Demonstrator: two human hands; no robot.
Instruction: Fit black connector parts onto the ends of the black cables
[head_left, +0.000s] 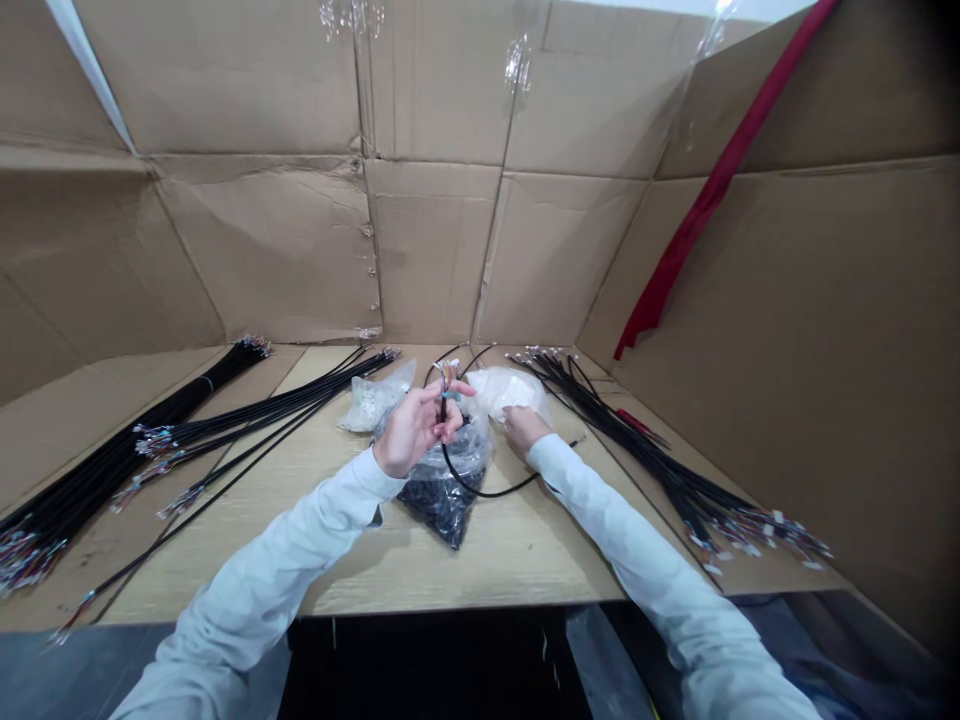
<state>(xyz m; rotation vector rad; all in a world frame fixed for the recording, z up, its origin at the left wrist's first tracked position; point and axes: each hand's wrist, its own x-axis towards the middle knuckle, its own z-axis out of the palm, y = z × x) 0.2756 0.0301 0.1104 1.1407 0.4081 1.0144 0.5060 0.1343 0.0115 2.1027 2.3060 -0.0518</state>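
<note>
My left hand (pixel 421 425) is closed round a black cable (pixel 480 492) near its end, where thin coloured wires with small white connectors fan out above the fingers. The rest of that cable curves down and right, passing by my right wrist. My right hand (pixel 523 428) touches the front of a clear plastic bag of white parts (pixel 510 390); its fingertips are too small to make out. Below and between the hands lies an open plastic bag of small black parts (pixel 442 500). Another bag with whitish pieces (pixel 375 400) lies behind my left hand.
Black cable bundles lie on the left (pixel 172 410) and middle left (pixel 300 400) of the wooden table (pixel 480 575). Another bundle (pixel 637 450) lies at right, beside a red tool-like item (pixel 641 428). Cardboard walls (pixel 435 240) stand behind and beside, with a red strip (pixel 697 210) hanging right.
</note>
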